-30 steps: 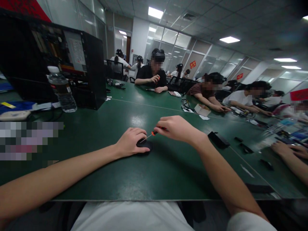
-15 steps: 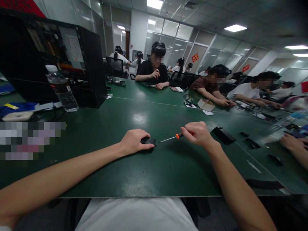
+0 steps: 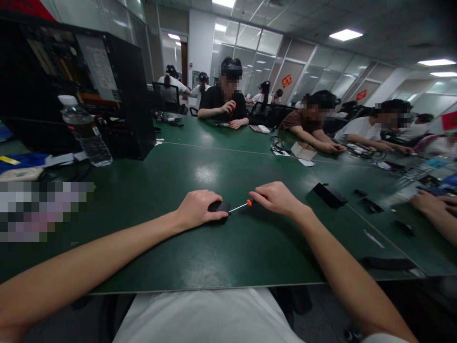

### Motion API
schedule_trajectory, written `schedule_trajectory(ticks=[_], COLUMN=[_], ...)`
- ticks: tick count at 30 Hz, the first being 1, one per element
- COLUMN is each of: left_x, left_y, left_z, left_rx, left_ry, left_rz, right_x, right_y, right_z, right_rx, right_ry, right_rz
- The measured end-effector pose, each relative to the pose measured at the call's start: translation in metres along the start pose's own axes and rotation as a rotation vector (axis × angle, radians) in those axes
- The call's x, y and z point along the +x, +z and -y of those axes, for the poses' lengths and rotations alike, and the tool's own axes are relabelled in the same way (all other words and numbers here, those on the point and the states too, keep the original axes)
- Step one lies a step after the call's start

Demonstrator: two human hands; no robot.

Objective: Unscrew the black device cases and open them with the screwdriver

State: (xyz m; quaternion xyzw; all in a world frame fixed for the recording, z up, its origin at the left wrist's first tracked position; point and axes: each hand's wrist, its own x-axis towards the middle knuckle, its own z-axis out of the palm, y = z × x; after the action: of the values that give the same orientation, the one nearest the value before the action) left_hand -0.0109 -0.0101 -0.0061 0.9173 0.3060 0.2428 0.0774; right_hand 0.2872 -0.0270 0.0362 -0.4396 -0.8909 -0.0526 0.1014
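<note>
On the green table, my left hand is closed around a small black box-like part, thumb along its near side and fingers over the top. My right hand grips the handle of an orange and black screwdriver, its fingers wrapped round so most of the handle is hidden. The thin metal shaft points left, and its tip meets the right end of the black part. Whether the tip sits in a screw or gap is too small to tell.
A black computer case and a water bottle stand at the left. Right of my hand lie a black cover and several small dark pieces. A small open box sits farther back. Co-workers sit around the table.
My right hand has moved left with the screwdriver, bringing its tip from just short of the black part to its end. My left hand keeps its hold.
</note>
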Motion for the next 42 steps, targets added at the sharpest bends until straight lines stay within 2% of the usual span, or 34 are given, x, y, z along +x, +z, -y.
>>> schedule_trajectory(ticks=[4, 7, 11, 16, 18, 25, 32, 42], left_x=[0.0, 0.0, -0.001, -0.001, -0.001, -0.001, -0.002, -0.004], left_y=[-0.001, -0.001, -0.001, -0.002, -0.002, -0.001, -0.003, -0.004], left_z=[0.0, 0.0, -0.001, -0.001, -0.001, 0.001, -0.001, 0.002], left_rx=[-0.036, -0.075, -0.111, -0.164, -0.172, -0.214, -0.243, -0.31], left_ry=[0.0, -0.002, -0.003, 0.002, 0.006, -0.006, -0.003, 0.008], left_rz=[-0.001, 0.002, -0.001, 0.005, 0.007, -0.012, -0.016, -0.059], right_x=[0.007, 0.012, 0.015, 0.016, 0.015, 0.013, 0.012, 0.013], right_y=[0.022, 0.035, 0.04, 0.035, 0.033, 0.038, 0.038, 0.047], right_z=[0.001, 0.005, 0.01, 0.018, 0.023, 0.033, 0.023, 0.043], right_rx=[0.008, -0.004, -0.049, -0.106, -0.104, 0.005, 0.046, 0.093], right_ry=[0.018, 0.054, 0.16, 0.296, 0.267, -0.052, -0.098, -0.091], right_rz=[0.122, 0.162, 0.122, 0.023, 0.01, 0.048, -0.048, -0.147])
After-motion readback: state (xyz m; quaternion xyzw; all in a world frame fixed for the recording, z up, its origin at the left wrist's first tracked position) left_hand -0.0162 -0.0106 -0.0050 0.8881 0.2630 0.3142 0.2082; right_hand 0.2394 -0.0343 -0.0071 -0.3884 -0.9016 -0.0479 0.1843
